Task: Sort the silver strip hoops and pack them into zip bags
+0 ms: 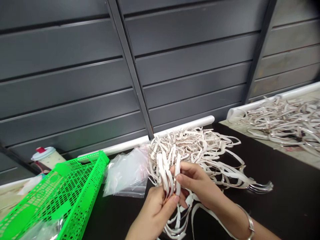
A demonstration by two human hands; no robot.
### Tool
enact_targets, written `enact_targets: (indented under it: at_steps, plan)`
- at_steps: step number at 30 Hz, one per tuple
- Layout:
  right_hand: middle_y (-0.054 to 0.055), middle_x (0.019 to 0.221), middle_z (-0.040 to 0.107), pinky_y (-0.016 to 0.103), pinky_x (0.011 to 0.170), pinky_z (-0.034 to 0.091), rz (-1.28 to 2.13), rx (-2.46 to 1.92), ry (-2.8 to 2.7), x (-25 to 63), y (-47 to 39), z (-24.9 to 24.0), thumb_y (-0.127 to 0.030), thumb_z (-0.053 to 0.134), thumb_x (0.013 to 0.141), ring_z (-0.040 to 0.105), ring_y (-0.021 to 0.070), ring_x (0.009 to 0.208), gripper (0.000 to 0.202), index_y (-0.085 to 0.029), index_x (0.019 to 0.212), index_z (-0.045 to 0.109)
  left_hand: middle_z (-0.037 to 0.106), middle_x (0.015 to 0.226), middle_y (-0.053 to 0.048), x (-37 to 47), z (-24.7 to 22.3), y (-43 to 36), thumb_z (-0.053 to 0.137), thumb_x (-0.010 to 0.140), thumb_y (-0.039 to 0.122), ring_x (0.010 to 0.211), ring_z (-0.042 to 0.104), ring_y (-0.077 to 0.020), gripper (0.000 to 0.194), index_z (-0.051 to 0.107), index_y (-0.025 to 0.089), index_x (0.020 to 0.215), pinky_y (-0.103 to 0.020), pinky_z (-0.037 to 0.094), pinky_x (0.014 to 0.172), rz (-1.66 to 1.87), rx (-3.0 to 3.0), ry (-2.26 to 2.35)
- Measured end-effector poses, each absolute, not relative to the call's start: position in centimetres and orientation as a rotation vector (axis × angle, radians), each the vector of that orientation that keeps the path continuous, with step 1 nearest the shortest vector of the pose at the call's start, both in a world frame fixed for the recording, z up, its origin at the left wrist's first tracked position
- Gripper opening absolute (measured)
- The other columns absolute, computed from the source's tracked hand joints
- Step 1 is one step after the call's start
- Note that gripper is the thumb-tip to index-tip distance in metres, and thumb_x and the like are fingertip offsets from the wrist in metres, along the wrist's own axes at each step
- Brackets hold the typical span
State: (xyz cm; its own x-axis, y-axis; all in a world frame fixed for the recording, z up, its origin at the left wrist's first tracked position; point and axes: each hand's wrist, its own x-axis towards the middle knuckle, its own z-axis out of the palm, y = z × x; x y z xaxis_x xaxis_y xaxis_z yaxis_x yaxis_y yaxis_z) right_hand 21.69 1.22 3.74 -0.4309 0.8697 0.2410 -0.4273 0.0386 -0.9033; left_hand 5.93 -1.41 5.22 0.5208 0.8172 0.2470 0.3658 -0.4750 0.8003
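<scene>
My left hand [158, 208] is closed around a small bundle of white strips [163, 170] with shiny coppery edges, low in the middle of the view. The strips stick up above the fingers, and their lower ends hang in loops below. Just to the right, my right hand [193, 180] pinches one strip of the bundle between thumb and fingers. Behind both hands lies a large tangled pile of similar white strips [197, 146] on the black tabletop [282, 206].
A green perforated basket [86, 186] stands at the left, with clear plastic inside. Clear zip bags [127, 170] lie between basket and pile. A lidded cup [48, 157] is behind the basket. Another strip pile [287, 120] lies far right. A grey panelled wall [195, 43] rises behind.
</scene>
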Motion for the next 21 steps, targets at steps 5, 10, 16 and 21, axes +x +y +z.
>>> enact_targets:
  at_steps: [5,10,16,21]
  plan:
    - [-0.005,0.049,0.053,0.018,0.038,0.038,1.537,-0.512,-1.311,22.02,1.38,3.91,-0.041,0.068,0.078,0.054,0.0091,0.041,0.03,-0.015,0.07,0.055,0.068,0.077,-0.004,5.59,4.63,-1.01,0.043,0.092,0.036,0.072,0.062,-0.0177,0.03,0.066,0.018,0.085,-0.026,0.046,0.074,0.803,2.133,1.001]
    - [-0.005,0.049,0.05,0.018,0.039,0.041,1.579,-0.482,-1.248,22.06,1.49,3.99,-0.041,0.071,0.074,0.054,0.0088,0.042,0.035,-0.015,0.06,0.053,0.067,0.079,-0.005,5.67,4.62,-0.79,0.04,0.093,0.036,0.073,0.061,-0.0189,0.031,0.066,0.019,0.088,-0.027,0.045,0.072,0.865,2.177,0.971]
    - [-0.002,0.054,0.061,0.019,0.04,0.045,1.68,-0.463,-1.124,21.58,1.34,3.67,-0.041,0.079,0.064,0.056,0.0098,0.042,0.034,-0.016,0.073,0.056,0.062,0.07,-0.003,5.84,4.7,-0.74,0.045,0.09,0.025,0.073,0.058,-0.0177,0.028,0.057,0.018,0.066,-0.027,0.043,0.073,0.888,2.241,0.981]
    - [-0.005,0.05,0.055,0.014,0.04,0.038,1.594,-0.57,-1.127,21.19,1.11,3.64,-0.038,0.079,0.064,0.049,0.0051,0.042,0.036,-0.016,0.063,0.051,0.058,0.066,-0.002,6.09,4.34,-0.58,0.045,0.09,0.031,0.068,0.054,-0.0165,0.029,0.052,0.018,0.066,-0.026,0.042,0.068,0.87,2.256,1.012]
